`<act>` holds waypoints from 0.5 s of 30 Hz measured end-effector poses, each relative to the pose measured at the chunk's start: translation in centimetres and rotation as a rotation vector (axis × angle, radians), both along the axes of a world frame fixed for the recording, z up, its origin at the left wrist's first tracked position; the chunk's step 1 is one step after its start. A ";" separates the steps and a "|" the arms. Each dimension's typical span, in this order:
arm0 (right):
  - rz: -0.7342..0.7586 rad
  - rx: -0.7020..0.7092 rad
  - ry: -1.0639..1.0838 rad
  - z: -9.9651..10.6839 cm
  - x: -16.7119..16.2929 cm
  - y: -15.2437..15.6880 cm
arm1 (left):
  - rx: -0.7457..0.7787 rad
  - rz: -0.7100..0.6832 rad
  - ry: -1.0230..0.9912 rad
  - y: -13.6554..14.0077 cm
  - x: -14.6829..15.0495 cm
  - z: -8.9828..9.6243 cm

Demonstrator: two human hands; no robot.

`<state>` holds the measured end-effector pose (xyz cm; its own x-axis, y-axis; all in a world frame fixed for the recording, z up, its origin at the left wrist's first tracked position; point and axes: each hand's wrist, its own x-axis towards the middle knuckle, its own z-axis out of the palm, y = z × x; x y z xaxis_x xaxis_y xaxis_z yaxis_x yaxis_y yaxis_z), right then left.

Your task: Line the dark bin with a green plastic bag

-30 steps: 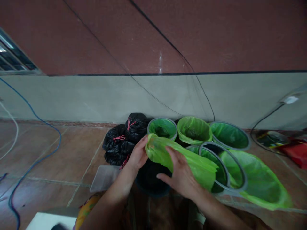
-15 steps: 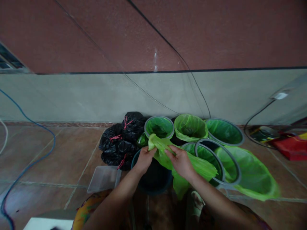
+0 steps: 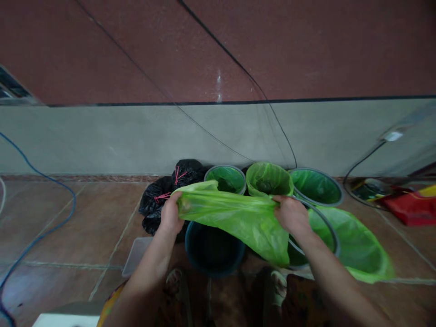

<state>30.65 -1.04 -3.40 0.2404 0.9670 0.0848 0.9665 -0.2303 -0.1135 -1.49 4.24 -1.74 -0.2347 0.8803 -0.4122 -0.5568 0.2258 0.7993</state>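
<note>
Across frame centre, left hand (image 3: 171,215), right hand (image 3: 293,215): both grips closed on stretched green bag (image 3: 235,215); rear bins (image 3: 341,191) lined, dark bin (image 3: 215,270), lower centre, seemingly not yet.

Two hands up now, the left hand (image 3: 172,213) and the right hand (image 3: 291,213), with one green bag (image 3: 235,218) between them! One dark tub (image 3: 216,265). Three green-lined bins (image 3: 316,185) make the back row; the front ones overlap, part hidden, no sure count there. Black bags (image 3: 190,171), at least two, two pink ties (image 3: 162,197) showing. Two feet (image 3: 279,284), one blue hose (image 3: 74,200), one clear box (image 3: 137,254)!
</note>
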 end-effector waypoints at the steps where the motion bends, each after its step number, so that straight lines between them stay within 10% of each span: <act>1: -0.047 0.014 -0.012 0.0 0.9 0.1 | 0.009 -0.006 -0.040 0.1 -0.6 0.4; 10: -0.188 0.174 0.253 -0.4 5.1 0.8 | 0.121 -0.042 0.030 0.7 -4.5 1.8; 15: -0.199 0.276 0.511 -0.9 4.6 1.6 | -0.135 -0.388 0.162 0.1 -2.9 0.6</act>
